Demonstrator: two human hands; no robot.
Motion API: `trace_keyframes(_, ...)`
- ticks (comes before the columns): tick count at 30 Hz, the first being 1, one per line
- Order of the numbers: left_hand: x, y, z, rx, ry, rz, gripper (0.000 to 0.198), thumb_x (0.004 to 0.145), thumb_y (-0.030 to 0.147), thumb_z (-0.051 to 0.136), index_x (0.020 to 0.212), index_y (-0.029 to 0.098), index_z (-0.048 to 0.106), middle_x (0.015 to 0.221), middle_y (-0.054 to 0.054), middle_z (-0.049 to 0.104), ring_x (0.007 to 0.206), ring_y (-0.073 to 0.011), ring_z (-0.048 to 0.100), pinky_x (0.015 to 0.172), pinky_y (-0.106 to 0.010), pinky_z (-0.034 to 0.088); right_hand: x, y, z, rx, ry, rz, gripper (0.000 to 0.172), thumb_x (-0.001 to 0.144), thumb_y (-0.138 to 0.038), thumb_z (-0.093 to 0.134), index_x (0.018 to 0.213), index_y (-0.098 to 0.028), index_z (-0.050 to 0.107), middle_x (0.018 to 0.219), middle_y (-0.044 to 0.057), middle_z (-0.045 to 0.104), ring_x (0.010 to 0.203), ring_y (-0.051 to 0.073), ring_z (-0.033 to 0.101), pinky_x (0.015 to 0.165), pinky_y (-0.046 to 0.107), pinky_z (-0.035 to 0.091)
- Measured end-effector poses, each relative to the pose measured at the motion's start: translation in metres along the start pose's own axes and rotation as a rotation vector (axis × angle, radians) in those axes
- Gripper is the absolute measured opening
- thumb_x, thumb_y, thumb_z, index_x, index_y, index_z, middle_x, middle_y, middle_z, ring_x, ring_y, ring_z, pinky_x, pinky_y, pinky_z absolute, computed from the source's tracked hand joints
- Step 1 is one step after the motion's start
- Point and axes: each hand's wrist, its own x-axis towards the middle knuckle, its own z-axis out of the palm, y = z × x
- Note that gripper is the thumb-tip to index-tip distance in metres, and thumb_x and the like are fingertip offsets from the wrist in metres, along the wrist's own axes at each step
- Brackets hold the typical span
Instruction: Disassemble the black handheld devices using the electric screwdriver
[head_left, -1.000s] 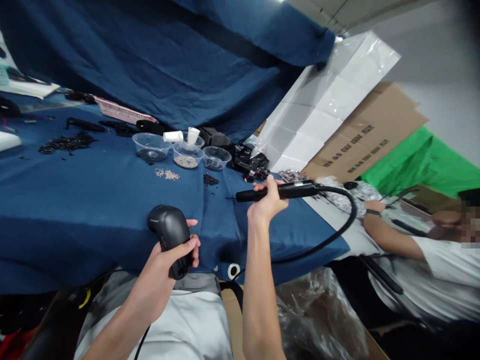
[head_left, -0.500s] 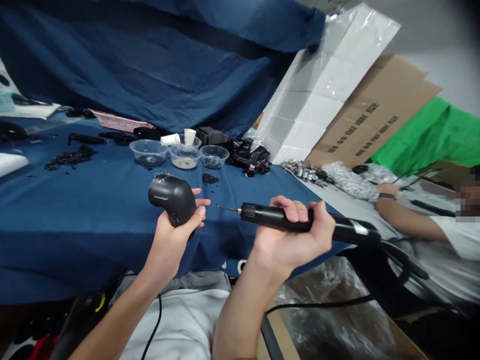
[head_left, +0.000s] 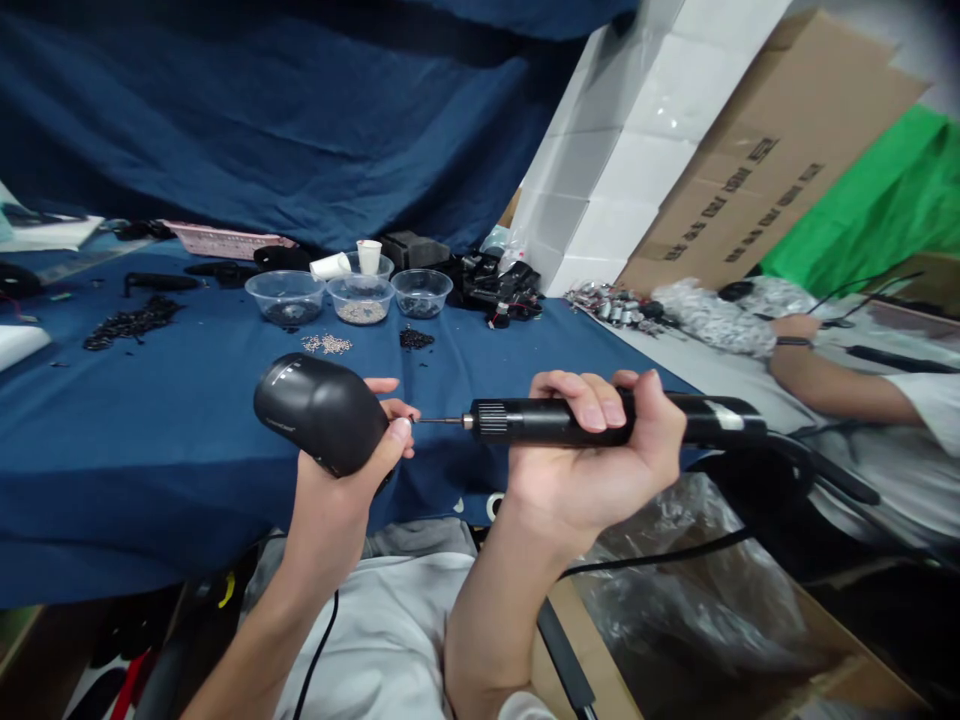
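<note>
My left hand (head_left: 373, 468) is closed round a black handheld device (head_left: 319, 410) with a bulky rounded head, tilted toward the left. Its thumb and a fingertip meet at the tip of a bit; whether a small screw is pinched there I cannot make out. In my right hand (head_left: 581, 485) lies a black electric screwdriver (head_left: 504, 421), level and pointing left, the fingers wrapped over its barrel. The thin metal bit (head_left: 441, 420) reaches from its nose to the left fingertips. The device's lower part is hidden by my left hand.
Behind the hands on the blue cloth stand clear plastic bowls (head_left: 285, 306) of small parts. Loose light screws (head_left: 328, 344) and dark screws (head_left: 416, 339) lie in front. White cups (head_left: 368, 257) stand behind. At right are cardboard (head_left: 720, 190) and another person's arm (head_left: 840, 375).
The bit has come to the left fingertips, where a gap showed before. The black device has turned and shifted slightly left. The view has shifted a little.
</note>
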Motion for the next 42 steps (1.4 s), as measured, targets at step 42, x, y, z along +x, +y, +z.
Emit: trace_keyframes(42, -0.008, 0.013, 0.006, -0.055, 0.076, -0.002, 0.032, 0.088, 0.025, 0.091, 0.115, 0.025, 0.074, 0.096, 0.001, 0.075, 0.078, -0.0153, 0.068, 0.075, -0.031, 0.061, -0.013, 0.003, 0.005, -0.019, -0.056, -0.006, 0.034, 0.087, -0.018, 0.077, 0.081, -0.022, 0.044, 0.06, -0.017, 0.031, 0.044, 0.0, 0.046, 0.061, 0.017, 0.053)
